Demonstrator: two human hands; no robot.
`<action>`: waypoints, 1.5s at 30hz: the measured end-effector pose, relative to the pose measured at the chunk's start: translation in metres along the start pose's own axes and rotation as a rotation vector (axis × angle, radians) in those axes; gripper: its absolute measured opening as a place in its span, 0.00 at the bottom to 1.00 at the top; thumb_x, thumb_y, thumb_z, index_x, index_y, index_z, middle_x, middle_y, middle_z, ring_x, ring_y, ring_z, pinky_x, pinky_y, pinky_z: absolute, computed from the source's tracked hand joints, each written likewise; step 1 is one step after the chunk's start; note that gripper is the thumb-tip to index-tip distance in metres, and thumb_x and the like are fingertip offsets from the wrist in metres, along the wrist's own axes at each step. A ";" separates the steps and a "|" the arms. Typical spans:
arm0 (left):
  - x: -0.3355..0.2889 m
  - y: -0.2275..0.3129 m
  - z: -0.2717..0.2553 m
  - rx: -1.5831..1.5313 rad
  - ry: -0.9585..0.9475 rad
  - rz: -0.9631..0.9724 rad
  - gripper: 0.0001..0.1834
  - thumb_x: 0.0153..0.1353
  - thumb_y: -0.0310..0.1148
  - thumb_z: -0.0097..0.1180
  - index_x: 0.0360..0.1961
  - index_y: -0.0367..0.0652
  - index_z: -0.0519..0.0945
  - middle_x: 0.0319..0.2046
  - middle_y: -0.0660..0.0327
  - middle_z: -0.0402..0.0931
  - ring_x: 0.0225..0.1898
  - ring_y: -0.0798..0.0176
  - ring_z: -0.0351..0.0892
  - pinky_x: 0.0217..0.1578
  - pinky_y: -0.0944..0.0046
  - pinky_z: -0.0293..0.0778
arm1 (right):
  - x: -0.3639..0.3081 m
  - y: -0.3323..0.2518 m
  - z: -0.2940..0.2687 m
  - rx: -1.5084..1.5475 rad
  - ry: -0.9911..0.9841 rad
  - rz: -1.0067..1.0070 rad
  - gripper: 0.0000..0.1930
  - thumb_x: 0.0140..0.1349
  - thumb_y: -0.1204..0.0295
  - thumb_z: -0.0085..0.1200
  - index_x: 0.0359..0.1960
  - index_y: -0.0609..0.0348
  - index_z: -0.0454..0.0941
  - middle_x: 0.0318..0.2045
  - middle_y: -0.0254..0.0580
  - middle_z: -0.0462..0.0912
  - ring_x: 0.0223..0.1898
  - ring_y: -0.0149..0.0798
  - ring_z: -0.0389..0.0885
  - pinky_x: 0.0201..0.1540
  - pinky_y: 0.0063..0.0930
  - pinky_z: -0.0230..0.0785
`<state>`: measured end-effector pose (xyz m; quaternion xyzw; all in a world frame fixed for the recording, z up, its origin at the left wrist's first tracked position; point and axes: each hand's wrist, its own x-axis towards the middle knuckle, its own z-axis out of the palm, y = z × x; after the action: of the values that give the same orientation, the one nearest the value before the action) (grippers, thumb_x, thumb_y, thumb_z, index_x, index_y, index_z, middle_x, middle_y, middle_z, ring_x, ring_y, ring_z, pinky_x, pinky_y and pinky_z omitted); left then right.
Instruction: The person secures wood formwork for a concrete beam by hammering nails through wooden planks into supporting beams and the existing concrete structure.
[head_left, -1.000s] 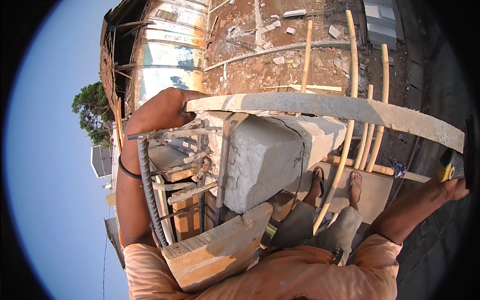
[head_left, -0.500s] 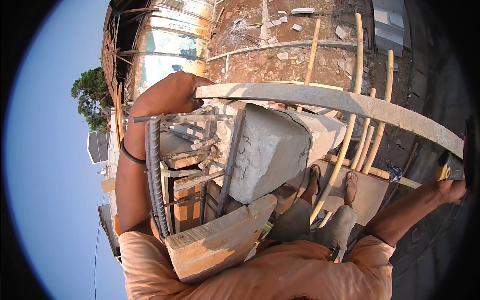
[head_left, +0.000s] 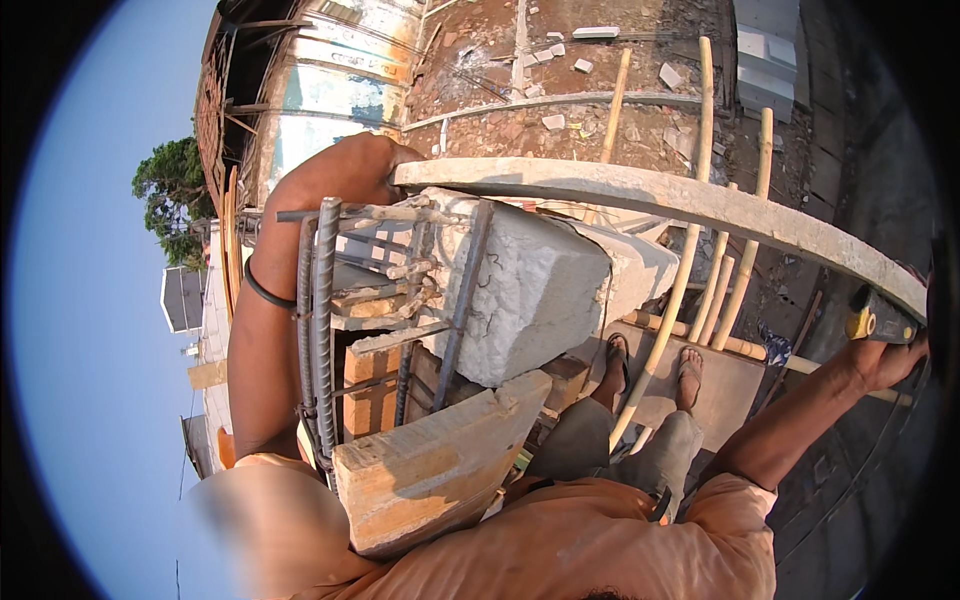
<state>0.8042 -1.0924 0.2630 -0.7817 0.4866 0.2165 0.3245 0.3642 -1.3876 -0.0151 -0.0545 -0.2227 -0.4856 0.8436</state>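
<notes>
A long, cement-dusted wooden plank [head_left: 640, 190] runs along the far side of a rough concrete column [head_left: 540, 290]. My left hand [head_left: 393, 168] is closed on the plank's left end, its fingers partly hidden behind it. My left arm reaches around upright ribbed steel bars [head_left: 326, 330] that stand beside the column. Far to the right, my right hand [head_left: 890, 364] is closed around a tool with a yellow-and-dark handle [head_left: 872, 322], just below the plank's right end. The tool's other end is lost at the dark rim, so its kind is unclear.
A thick timber board [head_left: 440, 465] stands close to my chest. Bamboo poles [head_left: 690, 260] rise on the right, and my sandalled feet rest on a platform board [head_left: 725, 400]. Rubble-strewn ground [head_left: 620, 110] and stacked white blocks [head_left: 768, 60] lie far below.
My right hand and its tool have come slightly inward and more into sight. The whole view has shifted a little. My left hand stays at the plank's end.
</notes>
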 end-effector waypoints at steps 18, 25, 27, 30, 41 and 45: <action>0.003 -0.024 0.011 -0.047 -0.002 0.051 0.26 0.47 0.27 0.65 0.52 0.43 0.79 0.32 0.48 0.82 0.31 0.50 0.81 0.35 0.55 0.76 | 0.031 -0.030 -0.033 -0.039 0.061 0.026 0.25 0.71 0.60 0.42 0.60 0.71 0.64 0.62 0.60 0.67 0.64 0.58 0.62 0.69 0.65 0.44; 0.001 -0.025 0.010 -0.257 0.024 0.042 0.14 0.44 0.24 0.58 0.35 0.35 0.81 0.23 0.47 0.78 0.24 0.54 0.76 0.30 0.55 0.72 | 0.055 -0.041 -0.055 -0.073 0.056 0.045 0.28 0.72 0.53 0.38 0.58 0.68 0.68 0.59 0.58 0.71 0.62 0.58 0.67 0.67 0.63 0.52; -0.002 -0.021 0.006 -0.201 0.115 0.031 0.11 0.45 0.24 0.57 0.33 0.34 0.81 0.22 0.46 0.78 0.25 0.52 0.77 0.30 0.55 0.72 | 0.060 -0.018 -0.030 -0.088 0.037 0.009 0.29 0.72 0.52 0.37 0.57 0.68 0.70 0.58 0.58 0.72 0.61 0.58 0.69 0.66 0.63 0.54; -0.005 -0.019 0.007 -0.142 0.201 0.036 0.08 0.47 0.25 0.57 0.31 0.34 0.80 0.22 0.46 0.78 0.27 0.50 0.80 0.29 0.57 0.72 | 0.062 -0.007 -0.017 -0.058 0.007 0.018 0.30 0.71 0.50 0.36 0.55 0.68 0.72 0.58 0.57 0.73 0.60 0.58 0.69 0.66 0.63 0.54; 0.006 -0.014 0.011 -0.108 -0.050 -0.009 0.18 0.49 0.22 0.54 0.44 0.39 0.82 0.28 0.51 0.82 0.27 0.57 0.79 0.32 0.58 0.74 | 0.034 -0.034 -0.057 -0.077 0.162 -0.076 0.26 0.71 0.54 0.42 0.53 0.68 0.72 0.55 0.57 0.75 0.59 0.56 0.69 0.67 0.61 0.53; 0.011 -0.030 0.030 -0.129 0.038 0.141 0.27 0.49 0.20 0.55 0.53 0.47 0.80 0.34 0.51 0.84 0.29 0.58 0.81 0.35 0.58 0.76 | 0.029 -0.007 -0.034 0.040 0.040 0.020 0.30 0.71 0.50 0.38 0.56 0.70 0.70 0.58 0.58 0.72 0.60 0.58 0.69 0.66 0.66 0.52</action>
<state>0.8355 -1.0685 0.2442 -0.7689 0.5312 0.2550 0.2481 0.3814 -1.4248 -0.0337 -0.0302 -0.2150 -0.4734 0.8537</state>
